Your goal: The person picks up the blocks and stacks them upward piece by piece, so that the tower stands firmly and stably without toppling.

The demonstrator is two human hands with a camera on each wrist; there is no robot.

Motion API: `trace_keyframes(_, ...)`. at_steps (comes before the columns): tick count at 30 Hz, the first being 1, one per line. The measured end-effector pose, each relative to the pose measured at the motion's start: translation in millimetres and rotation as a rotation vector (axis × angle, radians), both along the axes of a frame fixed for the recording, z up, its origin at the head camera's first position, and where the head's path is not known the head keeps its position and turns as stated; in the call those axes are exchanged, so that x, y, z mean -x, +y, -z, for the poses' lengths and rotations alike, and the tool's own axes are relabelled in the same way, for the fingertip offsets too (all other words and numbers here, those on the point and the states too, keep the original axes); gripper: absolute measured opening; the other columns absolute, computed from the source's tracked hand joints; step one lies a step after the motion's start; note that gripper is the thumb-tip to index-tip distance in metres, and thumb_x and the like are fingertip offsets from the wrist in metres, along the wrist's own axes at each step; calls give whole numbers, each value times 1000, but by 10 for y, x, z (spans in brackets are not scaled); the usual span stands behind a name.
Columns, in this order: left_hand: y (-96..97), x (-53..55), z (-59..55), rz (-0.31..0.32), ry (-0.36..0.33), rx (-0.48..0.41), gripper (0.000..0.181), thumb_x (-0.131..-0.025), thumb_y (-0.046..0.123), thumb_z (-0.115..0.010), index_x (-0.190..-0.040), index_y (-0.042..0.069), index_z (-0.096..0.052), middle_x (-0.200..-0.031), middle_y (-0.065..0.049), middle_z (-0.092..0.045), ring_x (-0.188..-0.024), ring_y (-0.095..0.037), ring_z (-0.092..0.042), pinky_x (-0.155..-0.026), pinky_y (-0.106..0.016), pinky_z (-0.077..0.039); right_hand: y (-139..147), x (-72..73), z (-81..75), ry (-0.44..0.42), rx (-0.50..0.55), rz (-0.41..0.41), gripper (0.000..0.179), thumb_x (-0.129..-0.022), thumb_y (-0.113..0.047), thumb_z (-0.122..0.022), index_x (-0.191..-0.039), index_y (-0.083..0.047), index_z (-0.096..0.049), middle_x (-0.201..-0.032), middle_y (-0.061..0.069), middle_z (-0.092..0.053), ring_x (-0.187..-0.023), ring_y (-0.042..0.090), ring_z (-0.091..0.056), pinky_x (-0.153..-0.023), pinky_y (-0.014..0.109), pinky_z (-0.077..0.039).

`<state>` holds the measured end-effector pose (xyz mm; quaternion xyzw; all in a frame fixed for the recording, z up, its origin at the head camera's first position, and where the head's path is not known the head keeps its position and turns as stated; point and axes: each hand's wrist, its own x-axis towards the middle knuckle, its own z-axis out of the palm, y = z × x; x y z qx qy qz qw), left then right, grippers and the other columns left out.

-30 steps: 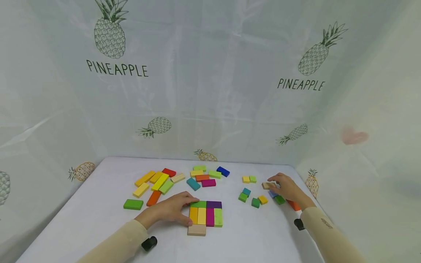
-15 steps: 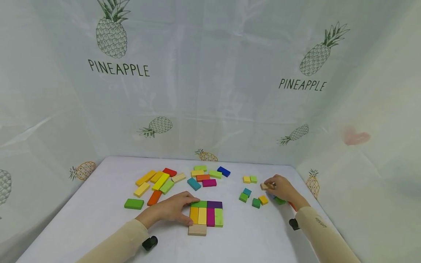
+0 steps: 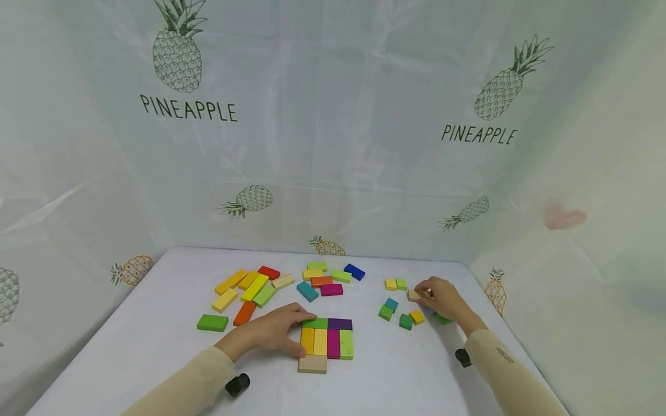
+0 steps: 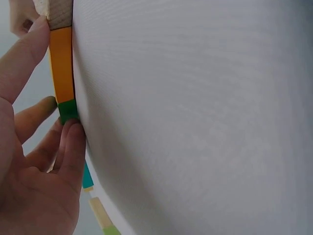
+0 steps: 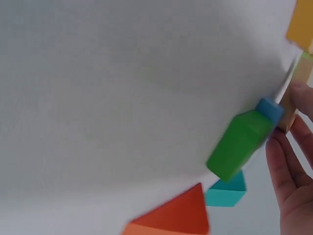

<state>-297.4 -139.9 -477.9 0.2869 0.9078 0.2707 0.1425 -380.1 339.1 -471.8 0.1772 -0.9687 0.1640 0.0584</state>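
Observation:
On the table, my left hand point(image 3: 278, 330) rests against the left side of a flat pattern of blocks. Its thumb touches near the joint of an orange block point(image 4: 62, 63) and a plain wooden block point(image 3: 313, 364), and its fingers touch the green block point(image 4: 68, 110) at the far corner. The pattern also has a purple block point(image 3: 340, 325), a pale yellow, a magenta and a lime block. Over at the right, my right hand point(image 3: 444, 300) pinches a plain wooden block point(image 5: 301, 73) between thumb and fingers. Beside that hand are a green block point(image 5: 239, 144) and a blue one point(image 5: 269, 108).
Several loose blocks lie at the back left, including a yellow block point(image 3: 254, 287), and at the back middle, including a teal block point(image 3: 307, 291). Small cubes, such as a dark green cube point(image 3: 406, 322), lie left of my right hand. A printed curtain point(image 3: 333, 144) hangs behind the table.
My right hand has closed its fingers on the wooden block and moved it slightly left. The left hand keeps its place against the pattern.

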Motion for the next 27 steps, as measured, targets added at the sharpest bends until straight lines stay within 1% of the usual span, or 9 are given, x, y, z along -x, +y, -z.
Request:
trace_keyframes(4,0,-1,5,-2,2,6,75,-84,48,-89,-151,33,-59,-137,8,-58,-125,-16,-55,-111,-47,-52,-39,-49,-57,76,-13,-53,20,-93,-9,-82,-113,-10,-77,-104,4,-70,-90,18,-65,-81,40,-60)
trace_keyframes(7,0,-2,9,-2,2,6,76,-84,48,-89,-152,33,-59,-137,8,-58,-125,-15,-54,-112,-47,-52,-104,-127,-132,139,-25,-102,20,-93,-9,-83,-112,-11,-77,-102,1,-70,-89,15,-66,-78,36,-61)
trace_keyframes(10,1,-8,2,3,4,3,76,-84,47,-90,-151,32,-59,-137,7,-58,-125,-16,-55,-112,-48,-52,-225,-253,-215,193,-21,-157,20,-91,-9,-85,-110,-10,-78,-97,-2,-69,-85,12,-64,-73,29,-59)
trace_keyframes(13,3,-21,-12,2,1,0,75,-84,46,-90,-151,32,-59,-137,7,-58,-125,-17,-55,-111,-49,-52,-400,-418,-288,208,-8,-213,20,-90,-8,-86,-108,-10,-78,-95,-3,-68,-81,11,-63,-70,24,-58)
trace_keyframes(17,7,-24,-17,-1,1,-1,75,-84,46,-90,-151,32,-59,-137,7,-58,-125,-17,-55,-111,-48,-52,-648,-662,-332,184,15,-270,22,-89,-8,-87,-108,-11,-77,-97,-2,-70,-83,12,-65,-71,26,-60)
trace_keyframes(20,12,-24,-17,-2,0,-2,76,-84,46,-90,-152,32,-59,-138,7,-58,-125,-17,-55,-111,-48,-52,-823,-836,-326,159,16,-294,23,-88,-10,-87,-108,-12,-78,-99,-3,-71,-82,12,-65,-70,25,-59)
trace_keyframes(23,13,-27,-19,-2,-1,-4,76,-84,46,-90,-152,31,-59,-138,7,-58,-125,-16,-55,-112,-48,-52,-980,-989,-295,116,11,-303,22,-89,-14,-87,-109,-15,-78,-99,-6,-70,-80,8,-62,-69,21,-57)
trace_keyframes(27,8,-33,-26,-1,-2,-8,75,-84,44,-91,-151,31,-59,-137,7,-58,-125,-17,-55,-112,-49,-52,-1169,-1172,-249,20,33,-304,22,-90,-17,-87,-111,-18,-78,-100,-10,-69,-81,3,-60,-71,19,-58)
